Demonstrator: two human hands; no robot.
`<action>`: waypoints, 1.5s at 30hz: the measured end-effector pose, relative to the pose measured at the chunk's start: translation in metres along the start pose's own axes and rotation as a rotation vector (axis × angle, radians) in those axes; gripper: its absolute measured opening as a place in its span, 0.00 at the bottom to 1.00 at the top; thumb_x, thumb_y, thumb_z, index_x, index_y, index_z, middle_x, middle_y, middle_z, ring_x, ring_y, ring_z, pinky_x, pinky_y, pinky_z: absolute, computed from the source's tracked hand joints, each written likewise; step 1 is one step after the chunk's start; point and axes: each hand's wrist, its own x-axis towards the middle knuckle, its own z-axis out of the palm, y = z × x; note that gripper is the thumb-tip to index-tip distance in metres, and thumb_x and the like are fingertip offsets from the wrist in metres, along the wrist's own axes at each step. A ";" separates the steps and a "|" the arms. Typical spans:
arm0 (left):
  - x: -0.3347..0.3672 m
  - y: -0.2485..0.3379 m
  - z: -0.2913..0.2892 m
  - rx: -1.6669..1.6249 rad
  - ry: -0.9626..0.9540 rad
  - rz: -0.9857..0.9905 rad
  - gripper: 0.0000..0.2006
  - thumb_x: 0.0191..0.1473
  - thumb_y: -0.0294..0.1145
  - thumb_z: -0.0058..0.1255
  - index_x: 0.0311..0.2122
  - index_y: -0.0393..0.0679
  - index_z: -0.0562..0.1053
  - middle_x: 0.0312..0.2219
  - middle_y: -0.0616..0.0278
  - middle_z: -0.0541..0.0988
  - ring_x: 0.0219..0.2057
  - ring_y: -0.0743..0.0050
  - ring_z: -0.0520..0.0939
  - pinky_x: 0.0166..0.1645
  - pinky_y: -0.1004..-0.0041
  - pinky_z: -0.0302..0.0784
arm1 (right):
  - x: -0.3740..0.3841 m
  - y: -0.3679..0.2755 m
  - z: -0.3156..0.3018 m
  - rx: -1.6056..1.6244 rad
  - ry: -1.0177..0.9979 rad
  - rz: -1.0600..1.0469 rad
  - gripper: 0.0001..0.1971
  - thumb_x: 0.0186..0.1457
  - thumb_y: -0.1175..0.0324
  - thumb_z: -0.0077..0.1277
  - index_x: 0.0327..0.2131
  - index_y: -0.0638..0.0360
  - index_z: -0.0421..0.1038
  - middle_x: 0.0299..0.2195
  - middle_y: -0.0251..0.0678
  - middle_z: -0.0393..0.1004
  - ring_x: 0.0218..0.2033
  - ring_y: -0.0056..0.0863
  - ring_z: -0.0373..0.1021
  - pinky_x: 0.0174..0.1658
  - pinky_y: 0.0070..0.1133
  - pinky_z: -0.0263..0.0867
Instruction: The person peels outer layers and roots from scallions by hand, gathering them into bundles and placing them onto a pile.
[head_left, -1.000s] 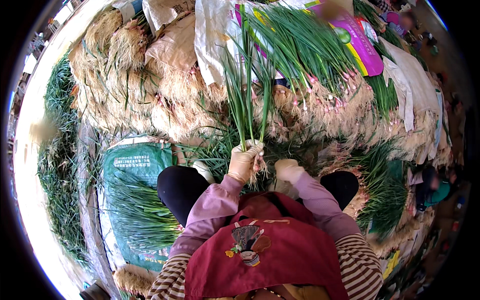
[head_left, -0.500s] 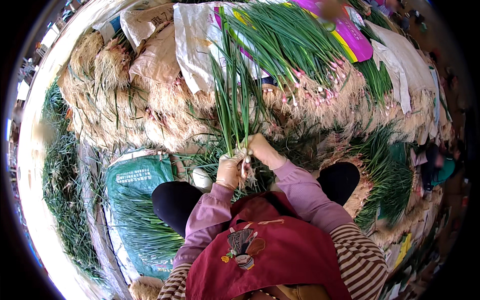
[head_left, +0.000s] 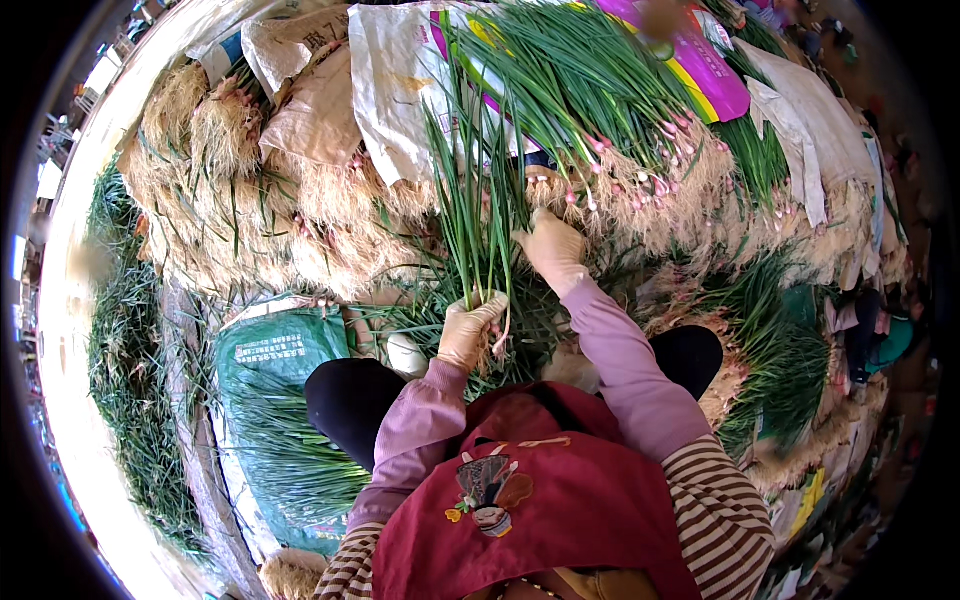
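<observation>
My left hand (head_left: 468, 332), in a pale thin glove, is closed round the lower ends of a small bunch of spring onions (head_left: 472, 215). Their long green leaves point up and away from me, and a pinkish bulb end (head_left: 501, 335) hangs by the fingers. To the right of these leaves my right hand (head_left: 554, 247), gloved likewise, reaches forward with thumb and fingers apart and partly curled. Nothing shows in it. Just beyond lies a large heap of spring onions (head_left: 590, 85), with pink-white bulbs and pale stringy roots toward me.
Root bundles (head_left: 330, 230) form a long row across the far side, partly under white sacks (head_left: 390, 90) and a purple-yellow sack (head_left: 715, 80). At left, a green sack (head_left: 290, 345) has onions on it. Loose leaves (head_left: 130, 400) lie farther left; more onions (head_left: 770, 340) at right.
My right hand has left the bunch at my left hand and moved forward and right toward the heap. The left hand keeps its hold and has hardly moved.
</observation>
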 end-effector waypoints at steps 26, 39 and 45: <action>0.009 0.002 -0.007 0.037 0.068 0.075 0.08 0.56 0.33 0.49 0.34 0.38 0.74 0.15 0.70 0.68 0.11 0.81 0.68 0.14 0.77 0.68 | 0.009 0.021 0.043 0.064 -0.160 0.117 0.17 0.47 0.56 0.55 0.33 0.62 0.74 0.28 0.48 0.76 0.30 0.47 0.73 0.35 0.34 0.68; 0.019 -0.018 -0.033 0.247 0.156 0.222 0.09 0.57 0.32 0.48 0.37 0.39 0.76 0.18 0.66 0.75 0.13 0.85 0.66 0.15 0.83 0.62 | -0.007 0.031 0.145 0.326 -0.303 0.139 0.20 0.49 0.58 0.54 0.42 0.61 0.73 0.39 0.49 0.74 0.42 0.46 0.70 0.44 0.34 0.65; 0.025 -0.025 -0.042 0.252 0.224 0.115 0.12 0.51 0.24 0.50 0.42 0.35 0.74 0.31 0.61 0.80 0.20 0.87 0.71 0.21 0.85 0.66 | -0.018 0.019 0.111 0.465 -0.221 0.044 0.15 0.48 0.60 0.55 0.32 0.66 0.73 0.28 0.50 0.74 0.29 0.48 0.69 0.35 0.32 0.64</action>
